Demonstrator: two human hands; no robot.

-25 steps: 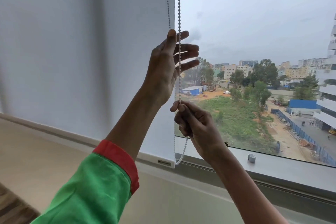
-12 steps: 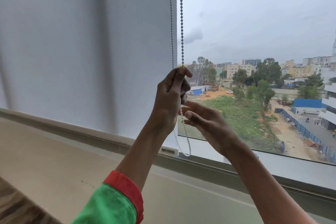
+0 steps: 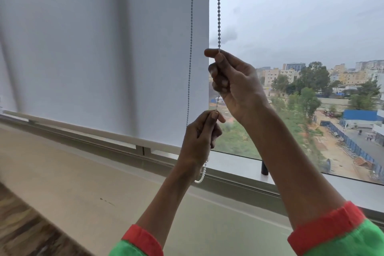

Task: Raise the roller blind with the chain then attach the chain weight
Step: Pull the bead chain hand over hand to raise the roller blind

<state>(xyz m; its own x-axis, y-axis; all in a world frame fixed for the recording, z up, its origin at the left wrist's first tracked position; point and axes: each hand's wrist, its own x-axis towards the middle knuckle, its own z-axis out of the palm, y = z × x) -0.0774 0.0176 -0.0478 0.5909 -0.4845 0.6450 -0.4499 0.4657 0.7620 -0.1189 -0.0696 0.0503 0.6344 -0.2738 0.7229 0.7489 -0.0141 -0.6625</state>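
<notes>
A white roller blind (image 3: 99,48) covers the left of the window, its bottom bar (image 3: 83,129) a little above the sill. A beaded chain (image 3: 218,6) hangs in two strands at the blind's right edge. My right hand (image 3: 234,85) is shut on the right strand, high up, in front of the glass. My left hand (image 3: 199,139) is shut on the same strand lower down, just under the right hand. The chain's loop end (image 3: 202,176) dangles below my left wrist. No chain weight is visible.
A beige window sill (image 3: 83,183) runs along the bottom, with a grey window frame (image 3: 239,181) behind it. A small dark fitting (image 3: 264,169) stands on the ledge to the right of my hands. Bare glass with a town view fills the right side.
My left hand has pulled the chain down and now sits below the right hand, which has reached up to grip the strand higher. The blind's bottom bar has risen slightly.
</notes>
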